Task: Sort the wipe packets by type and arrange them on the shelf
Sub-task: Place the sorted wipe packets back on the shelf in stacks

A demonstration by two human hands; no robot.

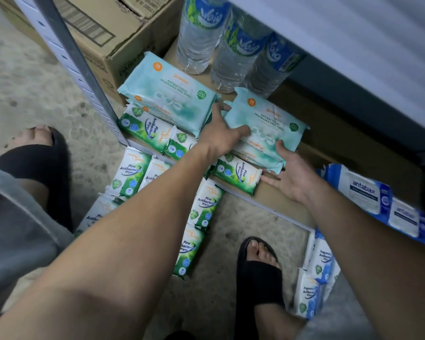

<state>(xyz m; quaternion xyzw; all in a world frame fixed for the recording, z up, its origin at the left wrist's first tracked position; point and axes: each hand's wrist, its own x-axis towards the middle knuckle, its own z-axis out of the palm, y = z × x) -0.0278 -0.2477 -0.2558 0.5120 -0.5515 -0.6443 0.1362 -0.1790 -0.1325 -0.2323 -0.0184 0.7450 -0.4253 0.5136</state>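
Fingers of our left hand clasp the teal packet at nine o'clock, our right hand spread open at six, seemingly squaring its stack.

teal wipe packets on shelf

The person wears black slide sandals. The left sandal and the right sandal each have one broad, plain band across the foot, open toes in front and a thick black sole. The left leg is covered by grey cloth, soft and matte, with a paler stitched seam curving across it. A grey patch of the same kind shows by the right leg. Both forearms are bare, and the left hand and right hand are bare too.
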